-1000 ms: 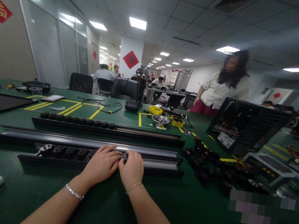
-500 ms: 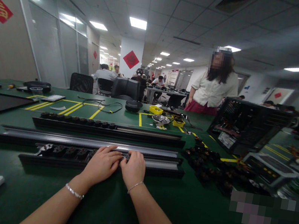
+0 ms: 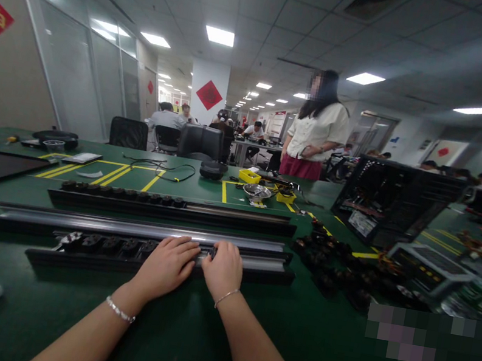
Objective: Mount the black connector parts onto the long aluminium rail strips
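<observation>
Nearest to me lies a long black rail (image 3: 116,265) with a bare silvery channel at its right end. Several round black modules (image 3: 110,244) sit in a row along its left part. My left hand (image 3: 169,262) is closed over the rail just right of that row, fingers together across the top and thumb on the near side. What lies under its palm is hidden. Close beside it, my right hand (image 3: 225,269) is closed with bent fingers at the channel, pinching a small black part (image 3: 213,252). Most of that part is covered by the fingers.
Two more long rails, a middle rail (image 3: 77,220) and a far rail (image 3: 234,221), lie parallel behind. A pile of black modules (image 3: 333,261), a power supply (image 3: 430,267) and an open computer case (image 3: 397,200) stand right. Beyond the table stands a person (image 3: 317,128).
My right hand has moved slightly right along the channel, widening the gap to my left hand, which stays over the rail. The standing person has shifted left and turned.
</observation>
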A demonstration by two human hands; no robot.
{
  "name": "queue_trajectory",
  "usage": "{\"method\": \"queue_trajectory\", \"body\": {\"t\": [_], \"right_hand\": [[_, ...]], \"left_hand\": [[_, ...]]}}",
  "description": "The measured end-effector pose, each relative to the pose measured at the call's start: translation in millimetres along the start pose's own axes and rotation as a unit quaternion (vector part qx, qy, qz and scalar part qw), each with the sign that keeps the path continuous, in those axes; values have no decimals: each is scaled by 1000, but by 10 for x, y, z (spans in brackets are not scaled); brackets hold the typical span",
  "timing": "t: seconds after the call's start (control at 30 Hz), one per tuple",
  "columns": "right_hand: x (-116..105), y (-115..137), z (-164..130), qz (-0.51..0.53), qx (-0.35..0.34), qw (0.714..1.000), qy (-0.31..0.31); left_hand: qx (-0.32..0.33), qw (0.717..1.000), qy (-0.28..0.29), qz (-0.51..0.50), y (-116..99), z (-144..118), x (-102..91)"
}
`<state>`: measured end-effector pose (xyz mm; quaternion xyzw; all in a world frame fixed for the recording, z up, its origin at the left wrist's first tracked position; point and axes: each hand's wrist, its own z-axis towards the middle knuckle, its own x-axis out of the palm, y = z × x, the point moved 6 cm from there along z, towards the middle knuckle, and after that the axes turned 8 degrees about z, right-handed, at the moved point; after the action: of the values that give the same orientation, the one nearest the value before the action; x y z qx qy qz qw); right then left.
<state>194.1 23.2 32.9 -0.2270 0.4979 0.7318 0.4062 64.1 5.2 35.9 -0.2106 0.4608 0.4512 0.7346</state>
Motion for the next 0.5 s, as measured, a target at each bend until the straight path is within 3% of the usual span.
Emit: {"method": "queue_trajectory", "body": {"t": [0.5], "right_hand": [[13,23,29,-7,-7,1000,6]], "left_hand": [[23,1000,18,8,-142,3,52]]}}
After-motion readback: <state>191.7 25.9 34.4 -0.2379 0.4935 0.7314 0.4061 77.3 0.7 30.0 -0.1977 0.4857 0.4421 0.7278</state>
